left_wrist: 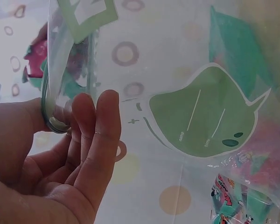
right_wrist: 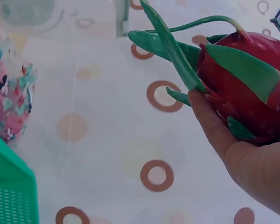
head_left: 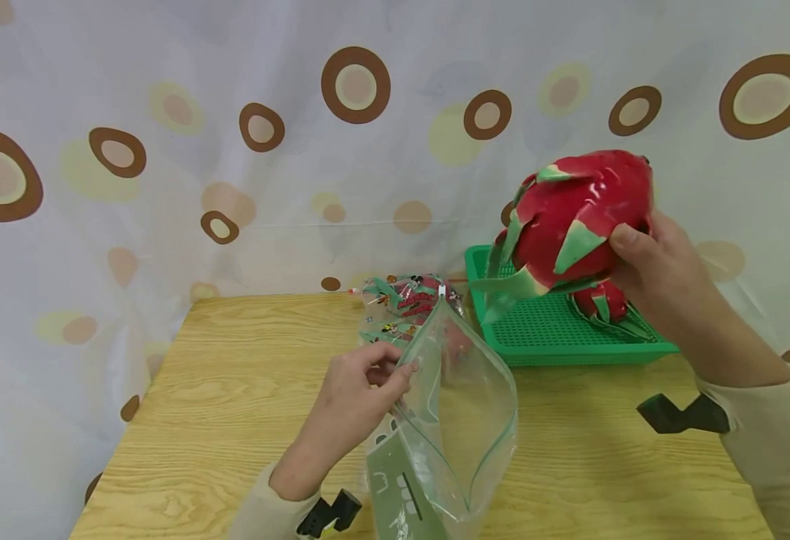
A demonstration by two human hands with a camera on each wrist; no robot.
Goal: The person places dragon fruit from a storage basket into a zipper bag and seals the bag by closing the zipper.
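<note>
My right hand point(head_left: 671, 281) grips a red dragon fruit point(head_left: 587, 217) with green scales, raised over the green basket. Its long green tips point left, toward the bag, in the head view. Between thumb and fingers, my left hand point(head_left: 354, 394) pinches one edge of a clear zip bag point(head_left: 499, 382). The bag's mouth gapes wide, and green printing point(left_wrist: 200, 114) shows on its side in the left wrist view. In the right wrist view, the fruit's underside point(right_wrist: 252, 98) rests against the palm and fingers.
A green plastic basket point(head_left: 570, 358) stands at the back right with a smaller dragon fruit point(head_left: 600, 301) in it. Left of it lies a clear bag with cartoon prints point(head_left: 415, 300), red and green inside. Behind the wooden table point(head_left: 232, 420) hangs a patterned curtain point(head_left: 286, 60).
</note>
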